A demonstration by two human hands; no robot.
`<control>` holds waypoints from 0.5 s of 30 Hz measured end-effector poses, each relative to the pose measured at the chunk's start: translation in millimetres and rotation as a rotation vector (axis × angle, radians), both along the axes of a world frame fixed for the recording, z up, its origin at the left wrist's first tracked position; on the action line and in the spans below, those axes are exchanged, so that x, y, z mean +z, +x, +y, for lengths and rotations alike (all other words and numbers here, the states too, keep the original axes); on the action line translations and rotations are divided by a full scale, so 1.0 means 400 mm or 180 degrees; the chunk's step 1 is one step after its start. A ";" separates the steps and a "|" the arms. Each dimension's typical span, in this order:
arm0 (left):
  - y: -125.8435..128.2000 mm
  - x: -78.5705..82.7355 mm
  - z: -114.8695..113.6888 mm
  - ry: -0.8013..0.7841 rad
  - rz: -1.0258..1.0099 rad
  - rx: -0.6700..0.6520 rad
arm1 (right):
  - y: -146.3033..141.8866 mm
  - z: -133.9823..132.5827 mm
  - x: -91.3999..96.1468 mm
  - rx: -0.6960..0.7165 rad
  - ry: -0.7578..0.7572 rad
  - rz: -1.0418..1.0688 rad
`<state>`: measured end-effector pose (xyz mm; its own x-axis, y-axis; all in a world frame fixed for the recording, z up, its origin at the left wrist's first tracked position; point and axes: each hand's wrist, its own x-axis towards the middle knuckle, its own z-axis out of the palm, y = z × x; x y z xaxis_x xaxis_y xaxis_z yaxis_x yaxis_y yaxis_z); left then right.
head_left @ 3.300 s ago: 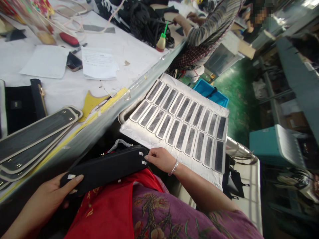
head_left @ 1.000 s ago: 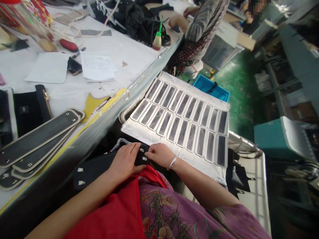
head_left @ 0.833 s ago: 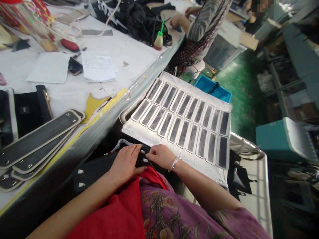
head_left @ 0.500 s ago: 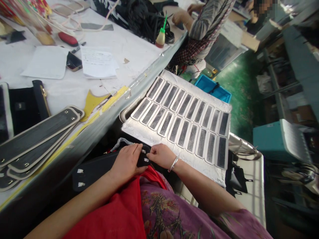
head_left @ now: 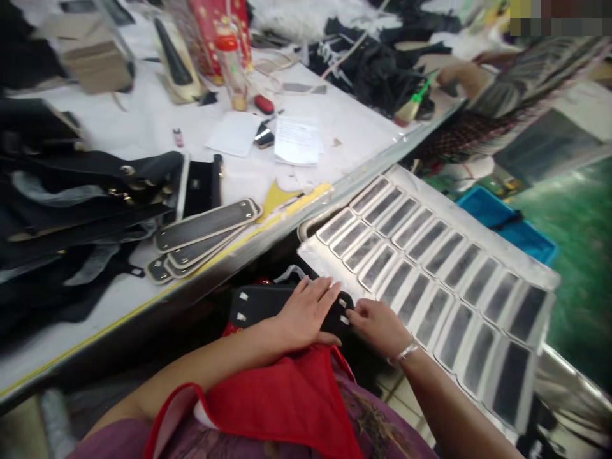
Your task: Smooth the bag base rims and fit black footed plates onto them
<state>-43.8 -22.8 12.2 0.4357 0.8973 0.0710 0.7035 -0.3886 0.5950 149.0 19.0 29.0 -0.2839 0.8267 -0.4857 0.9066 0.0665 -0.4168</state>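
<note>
A long black panel with rounded ends lies across my lap, with small pale prongs standing up near both ends. My left hand rests flat on it, fingers stretched out towards its right end. At that end my right hand has its fingers curled in, thumb and fingertips at the panel's edge beside the prongs. What those fingers hold, if anything, is hidden. Just beyond the panel, a strip of clear plastic sticks up. On the table edge lie several dark strips with pale borders and metal studs.
To the right, a white board carries rows of pale-edged dark strips. Black bags are heaped on the table at left, near paper sheets and a glue bottle. A co-worker's sleeve and a blue crate are beyond.
The view has swung left, so everything sits further right and more of the table shows. Both hands keep nearly the same places on the black panel.
</note>
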 end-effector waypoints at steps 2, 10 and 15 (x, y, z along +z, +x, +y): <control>-0.101 0.019 -0.028 0.0106 -0.0385 0.0750 | -0.005 0.004 -0.001 0.0034 -0.0012 -0.0013; -0.435 -0.014 -0.187 -0.2015 -0.2039 0.2845 | -0.017 0.012 -0.003 -0.0004 -0.0401 -0.0099; -0.413 -0.039 -0.197 -0.2304 -0.2091 0.2279 | -0.031 0.014 0.002 -0.0194 -0.0593 -0.0026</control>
<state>-208.9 -101.8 -3.3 -0.1061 0.8439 -0.5259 0.1051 0.5355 0.8380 136.5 24.7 29.7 -0.2314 0.7379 -0.6340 0.9100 -0.0662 -0.4093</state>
